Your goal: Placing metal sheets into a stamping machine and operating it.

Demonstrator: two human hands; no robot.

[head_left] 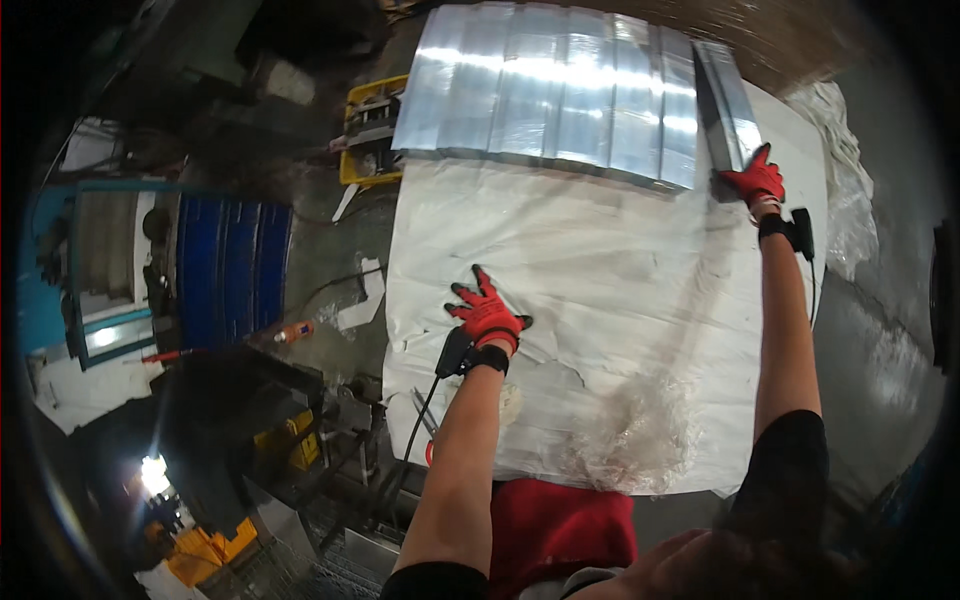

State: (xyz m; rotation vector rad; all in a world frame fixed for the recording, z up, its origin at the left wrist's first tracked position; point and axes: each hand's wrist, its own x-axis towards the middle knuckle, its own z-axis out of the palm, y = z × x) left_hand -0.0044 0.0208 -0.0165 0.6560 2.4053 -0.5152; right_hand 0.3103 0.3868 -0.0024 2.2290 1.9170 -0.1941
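Note:
My left hand (488, 312), in a red glove with dark fingertips, rests over the white sheet (600, 270) covering the table, fingers spread and nothing in them. At the far right, my right hand (758, 185), gloved alike, grips the near end of a long silvery metal profile (735, 100), with its thumb on the left side. That profile lies apart from and slightly angled to a row of several similar shiny metal profiles (560, 85), set side by side under what looks like clear film. Fingers on the profile's far side are hidden.
Crumpled clear plastic film (640, 435) lies at the table's near edge. Scissors (425, 415) are by my left forearm. A yellow crate (370, 130) with metal parts stands left of the table, a blue cabinet (235, 270) farther left. More plastic wrap (850, 180) hangs at the right edge.

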